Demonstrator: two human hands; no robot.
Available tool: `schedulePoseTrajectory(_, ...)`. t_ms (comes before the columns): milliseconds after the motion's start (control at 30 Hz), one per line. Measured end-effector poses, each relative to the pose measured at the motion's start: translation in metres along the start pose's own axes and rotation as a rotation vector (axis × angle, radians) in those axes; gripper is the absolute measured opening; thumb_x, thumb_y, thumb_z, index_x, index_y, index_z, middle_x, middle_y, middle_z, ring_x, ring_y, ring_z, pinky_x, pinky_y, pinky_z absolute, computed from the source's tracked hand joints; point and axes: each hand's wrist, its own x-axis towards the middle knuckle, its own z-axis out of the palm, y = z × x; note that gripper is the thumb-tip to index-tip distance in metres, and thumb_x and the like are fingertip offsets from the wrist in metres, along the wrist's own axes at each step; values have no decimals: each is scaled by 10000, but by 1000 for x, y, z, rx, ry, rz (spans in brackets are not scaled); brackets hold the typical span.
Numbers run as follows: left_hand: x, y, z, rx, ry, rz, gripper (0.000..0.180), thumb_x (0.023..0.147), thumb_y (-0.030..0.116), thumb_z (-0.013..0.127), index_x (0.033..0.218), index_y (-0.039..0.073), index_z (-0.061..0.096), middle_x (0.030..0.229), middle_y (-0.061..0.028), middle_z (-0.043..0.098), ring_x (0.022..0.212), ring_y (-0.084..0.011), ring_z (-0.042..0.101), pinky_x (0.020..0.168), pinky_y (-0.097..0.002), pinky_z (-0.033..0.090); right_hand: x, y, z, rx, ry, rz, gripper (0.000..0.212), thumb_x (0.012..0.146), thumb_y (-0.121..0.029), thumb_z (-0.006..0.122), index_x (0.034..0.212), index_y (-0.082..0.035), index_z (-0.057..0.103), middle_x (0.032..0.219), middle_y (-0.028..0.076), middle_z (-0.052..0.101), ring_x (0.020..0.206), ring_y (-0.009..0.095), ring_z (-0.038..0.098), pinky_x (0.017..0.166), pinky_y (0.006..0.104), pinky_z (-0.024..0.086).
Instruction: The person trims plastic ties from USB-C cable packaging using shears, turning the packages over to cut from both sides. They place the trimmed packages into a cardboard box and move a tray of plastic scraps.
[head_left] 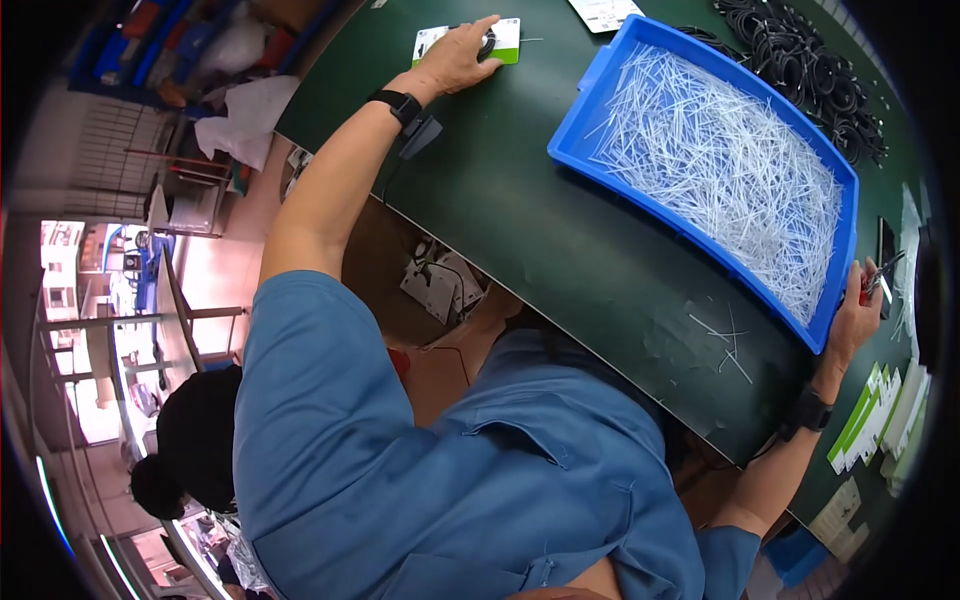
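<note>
My left hand (458, 55) reaches to the far side of the dark green table (520, 220) and presses a coiled black cable (487, 43) onto a green and white card (508, 40); the fingers curl over the coil. A black wristband sits on that wrist. My right hand (856, 318) is at the near right corner of a blue tray (600, 70) and grips a small tool with a red handle (876, 284). The tray holds a heap of thin white ties (730, 160).
A pile of black cable coils (810, 70) lies beyond the tray. Stacked green and white cards (872, 415) sit at the right edge, another white card (605, 12) at the top. Loose ties (728, 345) lie on the table. Another person's dark-haired head (195, 440) is at lower left.
</note>
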Motion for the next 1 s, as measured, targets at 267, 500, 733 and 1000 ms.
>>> schedulePoseTrajectory(267,-24,20,-27,172,-1,195,958,808,415,794,1582,84,334,1192,-180,647,1133,-364,612,990,-440,524,-6,-1,-3,-65,26,-30,395,1005,-189,701,1326,29,624,1036,24,668,924,93,612,858,228,492)
schedulePoseTrajectory(500,-42,4,-22,169,-87,143,695,889,263,709,1490,76,415,1201,-161,634,1151,-365,593,935,-455,543,3,18,-4,-83,-57,-57,393,1008,-198,691,1334,13,632,1099,46,679,977,109,630,892,256,507)
schedulePoseTrajectory(733,-26,23,-47,220,117,70,390,958,164,605,1326,49,549,1135,-154,672,1012,-344,656,823,-428,582,0,-3,-6,-109,26,-123,394,1022,-195,670,1356,8,620,1075,45,689,937,96,628,850,241,504)
schedulePoseTrajectory(1000,2,205,-125,-1579,276,-265,294,1050,181,501,1159,-65,620,1036,-140,725,893,-173,705,801,-319,581,-44,-117,-4,60,19,-194,419,1055,-205,607,1423,-4,584,883,-19,615,736,41,521,650,212,407)
